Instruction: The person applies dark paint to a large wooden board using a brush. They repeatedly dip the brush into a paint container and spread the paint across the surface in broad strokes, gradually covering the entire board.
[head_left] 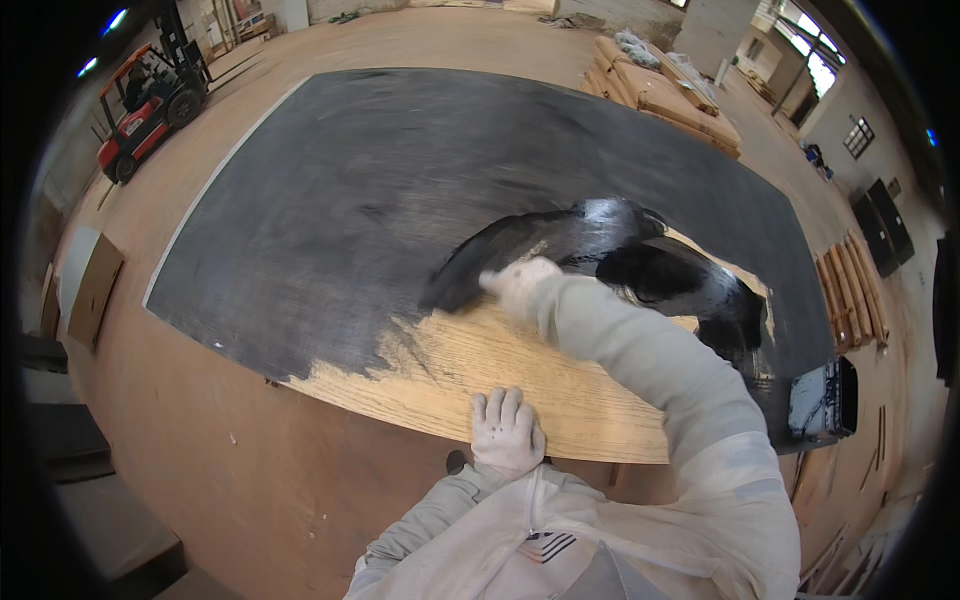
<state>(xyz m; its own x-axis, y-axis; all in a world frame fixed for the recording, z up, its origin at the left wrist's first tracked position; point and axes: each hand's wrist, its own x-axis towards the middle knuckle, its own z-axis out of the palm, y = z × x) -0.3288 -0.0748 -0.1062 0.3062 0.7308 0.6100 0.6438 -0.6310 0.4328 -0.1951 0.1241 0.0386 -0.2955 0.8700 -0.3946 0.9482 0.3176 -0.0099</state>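
Observation:
A large wooden board [520,385] lies before me, mostly covered in black stain, with bare light grain along the near side. My left hand [507,435], in a pale glove, rests on the bare wood at the near edge, fingers laid flat and empty. Stretched over the board, my gloved right hand [520,285] is closed and blurred by motion, at the border between bare and black. What it grips is smeared into the dark patch beside it. Wet, glossy black stain [660,272] pools to its right. A stain-smeared black container [822,402] stands at the board's right corner.
A red forklift [150,105] stands at the far left. Wrapped stacks [660,90] lie beyond the board's far right side, and brown bundles [850,290] lie to the right. A pale box-like panel [90,285] stands on the floor at left.

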